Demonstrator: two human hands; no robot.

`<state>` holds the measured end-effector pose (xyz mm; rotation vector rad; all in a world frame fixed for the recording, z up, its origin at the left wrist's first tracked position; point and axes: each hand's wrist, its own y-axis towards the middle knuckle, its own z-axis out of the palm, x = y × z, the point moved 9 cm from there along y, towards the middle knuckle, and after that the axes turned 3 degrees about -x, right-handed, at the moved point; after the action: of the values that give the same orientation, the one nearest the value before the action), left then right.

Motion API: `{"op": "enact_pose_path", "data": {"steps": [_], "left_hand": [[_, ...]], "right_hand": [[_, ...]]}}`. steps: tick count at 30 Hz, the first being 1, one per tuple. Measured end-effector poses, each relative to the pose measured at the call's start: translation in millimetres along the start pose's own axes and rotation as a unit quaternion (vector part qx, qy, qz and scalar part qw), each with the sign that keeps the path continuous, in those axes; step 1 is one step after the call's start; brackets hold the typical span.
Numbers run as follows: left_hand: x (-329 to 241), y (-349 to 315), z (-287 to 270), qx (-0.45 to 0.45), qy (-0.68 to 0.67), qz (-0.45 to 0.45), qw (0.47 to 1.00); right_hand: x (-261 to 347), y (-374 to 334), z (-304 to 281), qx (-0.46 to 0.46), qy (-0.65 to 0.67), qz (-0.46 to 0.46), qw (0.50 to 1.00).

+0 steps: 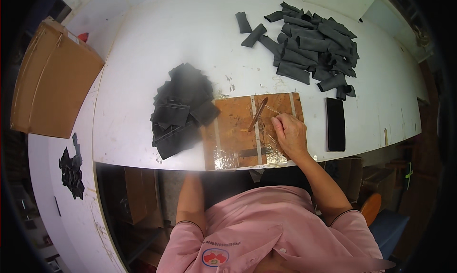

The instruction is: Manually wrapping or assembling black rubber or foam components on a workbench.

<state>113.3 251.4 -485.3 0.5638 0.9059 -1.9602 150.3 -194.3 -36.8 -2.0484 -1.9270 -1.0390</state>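
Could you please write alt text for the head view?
A person's right hand is over a taped brown board on a white table, near a slender brown tool. Dark fabric pieces lie heaped left of the board, dark fabric tubes beyond it, a black phone to its right.

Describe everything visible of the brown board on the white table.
The brown board is a roughly rectangular sheet, perhaps cardboard or wood, scuffed and stained. Three pale strips run from its far edge toward the near one, where shiny clear film shows. It lies at the near edge of the white table. Dark fabric pieces overlap its left side, a slim brown tool is at its middle, and the right hand is over its right side.
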Motion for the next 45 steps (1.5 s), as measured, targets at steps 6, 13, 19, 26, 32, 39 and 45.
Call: {"op": "enact_pose_path", "data": {"steps": [6,13,19,26,32,39,45], "left_hand": [[7.9,85.4,52.2,0.008,-0.053,0.008,0.999],[8.5,84.4,72.8,-0.053,-0.125,0.051,0.989],[-4.5,72.0,89.3,-0.082,-0.032,0.056,0.995],[-7.7,68.5,119.4,-0.122,0.091,0.059,0.987],[-27.5,75.5,145.7,-0.154,0.2,0.065,0.966],[-43.9,70.3,171.3,-0.178,0.324,0.062,0.927],[-64.5,75.1,203.4,-0.199,0.426,0.066,0.88]], "right_hand": [[7.0,-1.1,6.8,0.0,0.004,-0.008,1.0],[4.9,-1.9,5.6,-0.007,-0.001,-0.004,1.0],[6.7,-0.9,6.4,-0.007,-0.003,-0.009,1.0],[5.0,-0.5,5.3,-0.008,0.002,-0.004,1.0],[6.4,-1.8,6.3,0.002,-0.001,-0.003,1.0],[5.6,0.3,5.7,0.008,0.0,0.005,1.0],[4.5,0.3,5.7,0.005,-0.004,0.005,1.0]]}}
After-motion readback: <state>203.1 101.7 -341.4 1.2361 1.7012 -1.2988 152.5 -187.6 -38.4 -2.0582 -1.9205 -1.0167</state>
